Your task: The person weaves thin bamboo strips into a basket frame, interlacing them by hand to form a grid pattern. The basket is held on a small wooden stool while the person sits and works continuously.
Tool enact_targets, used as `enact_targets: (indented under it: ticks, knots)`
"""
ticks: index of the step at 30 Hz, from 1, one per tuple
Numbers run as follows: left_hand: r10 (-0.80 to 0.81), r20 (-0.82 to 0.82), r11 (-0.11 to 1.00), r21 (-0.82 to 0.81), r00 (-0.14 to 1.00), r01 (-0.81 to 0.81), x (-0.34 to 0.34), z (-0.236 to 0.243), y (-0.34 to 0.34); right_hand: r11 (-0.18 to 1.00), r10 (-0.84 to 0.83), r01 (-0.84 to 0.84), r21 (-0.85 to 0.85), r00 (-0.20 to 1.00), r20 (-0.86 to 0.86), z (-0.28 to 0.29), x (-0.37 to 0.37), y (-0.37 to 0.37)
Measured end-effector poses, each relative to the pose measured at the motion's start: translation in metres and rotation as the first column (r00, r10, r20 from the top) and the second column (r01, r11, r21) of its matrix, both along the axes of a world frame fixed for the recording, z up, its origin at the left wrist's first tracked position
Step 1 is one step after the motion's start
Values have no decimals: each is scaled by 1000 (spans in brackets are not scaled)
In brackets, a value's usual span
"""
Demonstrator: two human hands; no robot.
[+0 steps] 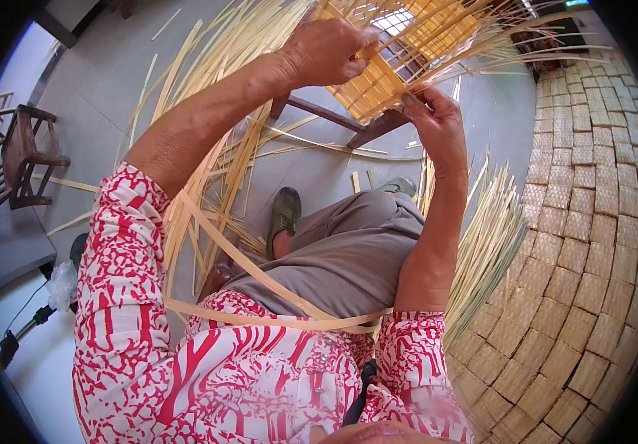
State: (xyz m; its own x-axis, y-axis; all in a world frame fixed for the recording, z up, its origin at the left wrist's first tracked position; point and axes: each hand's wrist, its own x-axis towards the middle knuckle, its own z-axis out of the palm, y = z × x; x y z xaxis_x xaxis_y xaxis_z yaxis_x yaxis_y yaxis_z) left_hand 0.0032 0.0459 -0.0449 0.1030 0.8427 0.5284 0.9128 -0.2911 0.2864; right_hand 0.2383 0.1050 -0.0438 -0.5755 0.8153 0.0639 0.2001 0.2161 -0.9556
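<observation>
The yellow woven basket is at the top of the frame, a little right of centre, unfinished, with openwork sides and long loose strips fanning out from it toward the upper right. It sits between the two hands, in contact with both. The left hand comes over its left side, back of the hand upward, with its fingers curled tight on the weave; which strip they grip is hidden. The right hand is lower and to the right, and its fingers pinch the basket at its near right corner, thumb against the edge. The woven panel facing the person lies between these two grips, tilted in the frame.

Beneath the basket shows a dark wooden frame, though I cannot tell whether the weave rests on it. A flat pale strip loops across the person's lap, over the grey trousers and the red-and-white patterned shirt. Long pale strips spread over the grey floor from the upper middle down toward the centre, and a greener bundle lies right of the right forearm. Rows of woven blocks fill the right of the frame. At the left edge stands a dark wooden chair, with a clear plastic bag below it in the frame
</observation>
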Motion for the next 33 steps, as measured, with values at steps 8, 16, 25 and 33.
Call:
enact_targets:
  ticks: [8,16,25,33]
  knots:
    - [-83,21,988,-132,996,85,0,14,9,999,-1,-1,43,998,61,-3,3,2]
    - [-35,103,994,-98,994,45,2,-1,8,999,12,-13,-31,999,-47,-1,0,4]
    - [-226,197,962,199,954,187,31,-6,-30,966,-138,109,235,985,108,3,8,-2]
    - [-149,109,988,59,983,144,71,-1,4,861,-194,79,502,964,180,-2,14,-2]
